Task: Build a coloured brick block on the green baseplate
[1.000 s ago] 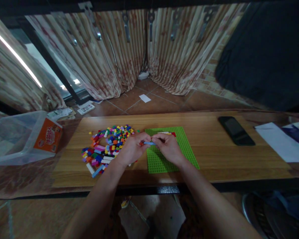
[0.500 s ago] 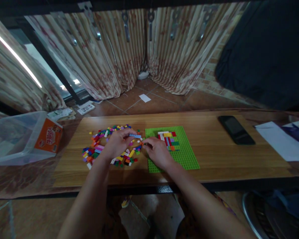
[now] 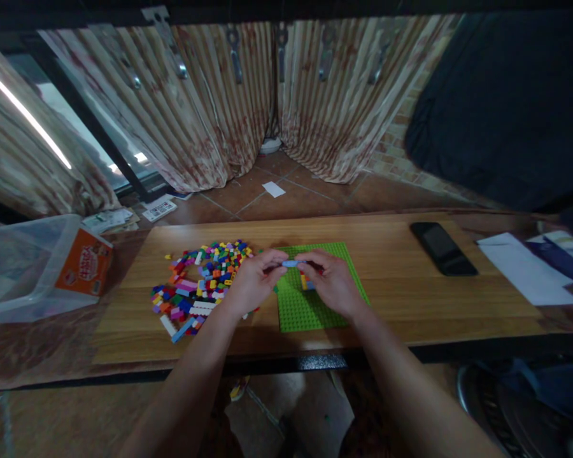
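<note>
A light blue toy brick [image 3: 292, 263] is held up between my two hands, above the green baseplate [image 3: 298, 313]. My left hand [image 3: 256, 278] pinches its left end between thumb and fingers. At the other end, the fingers of my right hand [image 3: 332, 278] are closed on the same brick. Several coloured bricks [image 3: 308, 282] are built onto the baseplate, mostly hidden behind my right hand. Left of the baseplate lies a loose pile of small bricks [image 3: 203, 270] in many colours, partly covered by my left hand and forearm.
The wooden table [image 3: 391, 312] carries a black phone [image 3: 443, 248] on its right side. White paper [image 3: 525, 267] lies beyond the phone. At the left stands a clear plastic bin [image 3: 23, 273] with an orange label. Striped curtains [image 3: 219, 108] hang behind.
My left hand has moved right from over the pile with the light blue brick. My right hand has moved right and now grips it too. The view has shifted slightly.
</note>
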A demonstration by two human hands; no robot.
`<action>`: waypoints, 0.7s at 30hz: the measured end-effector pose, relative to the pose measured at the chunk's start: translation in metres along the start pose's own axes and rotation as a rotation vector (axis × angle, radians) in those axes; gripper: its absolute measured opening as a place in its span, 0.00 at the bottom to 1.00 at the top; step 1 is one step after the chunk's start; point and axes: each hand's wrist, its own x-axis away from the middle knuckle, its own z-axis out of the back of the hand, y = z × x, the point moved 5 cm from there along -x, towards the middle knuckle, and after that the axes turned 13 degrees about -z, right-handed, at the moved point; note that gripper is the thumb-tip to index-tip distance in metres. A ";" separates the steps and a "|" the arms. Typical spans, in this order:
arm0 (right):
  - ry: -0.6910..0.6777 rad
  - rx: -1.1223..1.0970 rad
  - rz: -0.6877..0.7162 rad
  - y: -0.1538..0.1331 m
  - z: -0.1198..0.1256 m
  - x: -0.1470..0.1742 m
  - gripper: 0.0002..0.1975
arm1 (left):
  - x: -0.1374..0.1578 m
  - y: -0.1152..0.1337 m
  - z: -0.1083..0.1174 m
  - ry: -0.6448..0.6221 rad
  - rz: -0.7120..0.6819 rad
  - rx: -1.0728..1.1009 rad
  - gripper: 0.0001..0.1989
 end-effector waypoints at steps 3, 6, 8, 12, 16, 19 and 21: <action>0.108 -0.001 -0.114 0.025 0.038 -0.002 0.07 | -0.001 0.001 -0.002 0.008 -0.050 -0.198 0.10; 0.123 0.058 -0.180 0.046 0.060 -0.003 0.09 | -0.001 0.005 -0.006 -0.011 -0.131 -0.429 0.13; 0.075 0.073 -0.193 0.054 0.061 -0.004 0.09 | -0.001 0.006 -0.015 -0.055 -0.179 -0.531 0.15; 0.028 0.074 -0.191 0.057 0.050 -0.008 0.07 | 0.000 0.004 -0.035 -0.151 -0.219 -0.623 0.18; 0.034 0.113 -0.202 0.058 0.043 -0.015 0.05 | 0.000 0.000 -0.048 -0.229 -0.204 -0.647 0.20; 0.062 0.139 -0.231 0.061 0.043 -0.018 0.04 | 0.000 -0.003 -0.051 -0.261 -0.186 -0.686 0.20; 0.071 0.137 -0.241 0.061 0.043 -0.018 0.04 | 0.001 -0.004 -0.052 -0.274 -0.178 -0.708 0.20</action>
